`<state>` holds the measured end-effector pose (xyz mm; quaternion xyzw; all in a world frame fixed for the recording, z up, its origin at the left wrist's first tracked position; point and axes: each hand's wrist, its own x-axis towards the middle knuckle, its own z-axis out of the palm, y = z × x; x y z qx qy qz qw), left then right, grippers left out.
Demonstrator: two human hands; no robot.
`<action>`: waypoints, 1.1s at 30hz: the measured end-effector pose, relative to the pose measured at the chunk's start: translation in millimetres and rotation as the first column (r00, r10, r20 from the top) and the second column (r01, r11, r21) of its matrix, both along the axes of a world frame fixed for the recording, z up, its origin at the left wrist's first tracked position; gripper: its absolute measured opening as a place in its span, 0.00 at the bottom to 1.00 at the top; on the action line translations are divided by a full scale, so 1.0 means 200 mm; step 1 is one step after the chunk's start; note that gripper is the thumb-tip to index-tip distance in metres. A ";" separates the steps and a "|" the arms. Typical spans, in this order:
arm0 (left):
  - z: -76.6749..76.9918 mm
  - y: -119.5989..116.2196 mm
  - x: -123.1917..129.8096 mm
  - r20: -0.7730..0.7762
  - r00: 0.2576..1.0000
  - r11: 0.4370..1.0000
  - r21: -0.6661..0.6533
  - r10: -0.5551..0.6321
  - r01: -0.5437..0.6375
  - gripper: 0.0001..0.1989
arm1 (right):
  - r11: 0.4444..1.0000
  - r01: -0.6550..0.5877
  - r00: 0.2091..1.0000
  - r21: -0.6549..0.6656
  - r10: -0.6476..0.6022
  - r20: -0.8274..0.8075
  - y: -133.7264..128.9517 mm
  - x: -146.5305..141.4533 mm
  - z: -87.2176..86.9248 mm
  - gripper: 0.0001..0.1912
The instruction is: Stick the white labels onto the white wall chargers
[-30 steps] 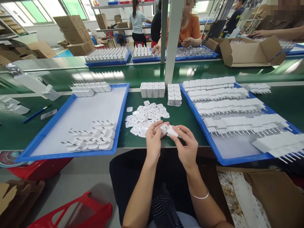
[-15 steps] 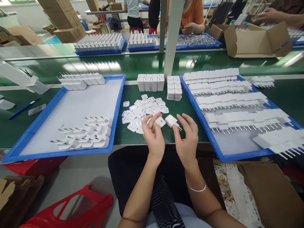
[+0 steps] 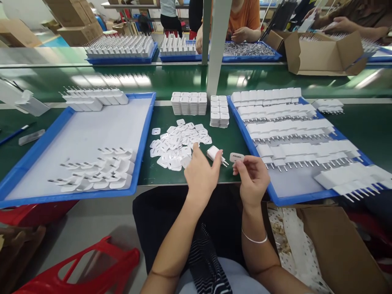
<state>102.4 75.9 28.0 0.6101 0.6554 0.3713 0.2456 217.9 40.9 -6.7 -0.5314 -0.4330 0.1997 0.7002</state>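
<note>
Cover (image 3: pixel 237 157) nearer right tray (image 3: pixel 301 199) of plugs (image 3: pixel 290 128)

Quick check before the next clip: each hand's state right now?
Left hand: open, spread beside a white plug adapter; whether they touch can't be told.
Right hand: closed, pinching a small white printed plate.

The counter (image 3: pixel 231 136) bears two blue trays (image 3: pixel 294 200) along its front edge. The right one has five rows of plugs (image 3: pixel 284 130); the left, two groups, at far-left and near-right corners. Between them are two blocks of stacked plates (image 3: pixel 189 105), one heap of loose plates (image 3: pixel 176 143) and one single plug (image 3: pixel 214 153).
</note>
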 end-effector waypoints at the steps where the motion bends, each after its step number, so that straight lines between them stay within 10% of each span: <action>1: 0.00 0.02 0.04 -0.044 0.999 1.000 -0.016 0.008 -0.008 0.36 | 0.999 -0.014 0.998 -0.052 0.011 -0.060 0.02 0.00 0.00 0.06; 7: 0.01 0.01 0.03 0.002 0.990 0.988 -0.064 -0.143 0.142 0.35 | 0.984 -0.174 0.935 -0.047 0.150 -0.322 0.07 -0.02 0.03 0.11; 13: -0.04 -0.10 -0.13 0.515 0.806 0.942 0.010 -0.292 0.335 0.26 | 0.936 -0.340 0.797 0.089 0.337 -0.502 -0.02 -0.13 0.06 0.06; 17: -0.07 -0.17 -0.16 0.673 0.670 0.936 0.098 -0.312 0.338 0.20 | 0.880 -0.423 0.738 0.218 0.474 -0.480 -0.06 -0.17 0.10 0.04; 23: -0.07 -0.22 -0.27 0.461 0.698 0.829 0.410 -0.548 0.380 0.17 | 0.895 -0.423 0.812 0.138 0.443 -0.381 -0.16 -0.09 0.17 0.08; 33: -0.04 -0.28 -0.39 0.708 0.438 0.784 0.266 -0.554 0.561 0.19 | 0.846 -0.532 0.826 -0.040 0.508 -0.244 -0.22 -0.03 0.27 0.16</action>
